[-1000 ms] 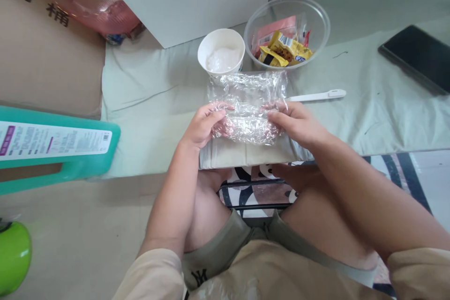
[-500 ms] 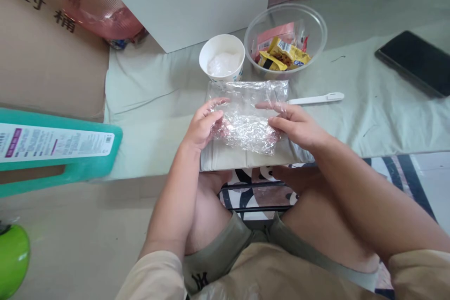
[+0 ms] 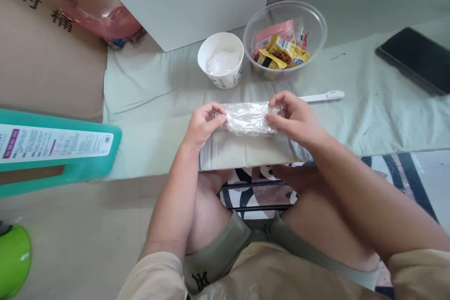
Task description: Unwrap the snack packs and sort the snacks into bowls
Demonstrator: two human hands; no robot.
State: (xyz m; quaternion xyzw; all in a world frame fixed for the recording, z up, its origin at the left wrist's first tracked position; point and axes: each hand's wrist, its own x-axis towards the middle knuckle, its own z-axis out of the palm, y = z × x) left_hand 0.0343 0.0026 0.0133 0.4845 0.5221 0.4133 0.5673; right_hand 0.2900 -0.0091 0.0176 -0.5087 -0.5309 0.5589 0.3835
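Observation:
A sheet of clear plastic wrap (image 3: 249,117) lies folded into a narrow strip on the pale green cloth (image 3: 158,103). My left hand (image 3: 202,124) pinches its left end, fingers closed. My right hand (image 3: 295,119) grips its right end, fingers curled over it. Just beyond the strip stands a white paper cup (image 3: 221,59) holding a crumpled clear lump. A clear plastic bowl (image 3: 318,28) of snack packets sits to the cup's right.
A white plastic utensil (image 3: 321,96) lies right of my right hand. A black phone (image 3: 415,58) rests at the far right. A teal bottle (image 3: 56,147) lies at the left, a cardboard box (image 3: 45,56) behind it. A white box (image 3: 183,0) stands behind the cup.
The plastic wrap was spread as a wide sheet under both hands. It is now folded down into a narrow strip, held at both ends.

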